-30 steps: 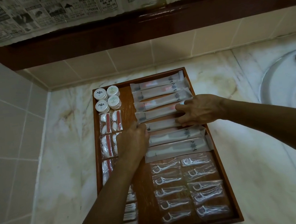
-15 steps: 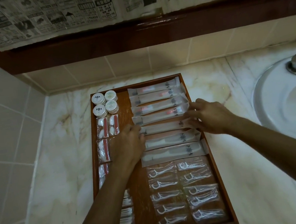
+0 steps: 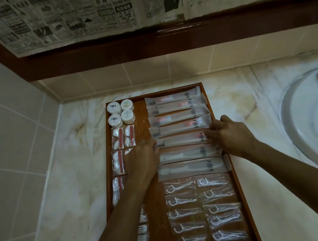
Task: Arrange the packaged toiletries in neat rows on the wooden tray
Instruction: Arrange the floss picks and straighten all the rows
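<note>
Both forearms reach up from the lower frame over the rectangular brown wooden tray (image 3: 243, 200) at centre. The left hand (image 3: 142, 161) and right hand (image 3: 230, 136) hold opposite ends of the fifth long frosted toiletry sachet (image 3: 181, 139); whether the fingertips pinch or press cannot be determined. Seven sachets form one column. Four round white jars (image 3: 120, 112) occupy the tray's upper left. Ten clear-wrapped floss picks (image 3: 203, 211) fill its lower right. Newspaper (image 3: 99, 9) at top reads "4000".

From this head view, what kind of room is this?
Most likely a hotel-style bathroom: a white round basin with metal tap, tiled walls and marble counter, and a wooden tray of wrapped guest toiletries.
</note>
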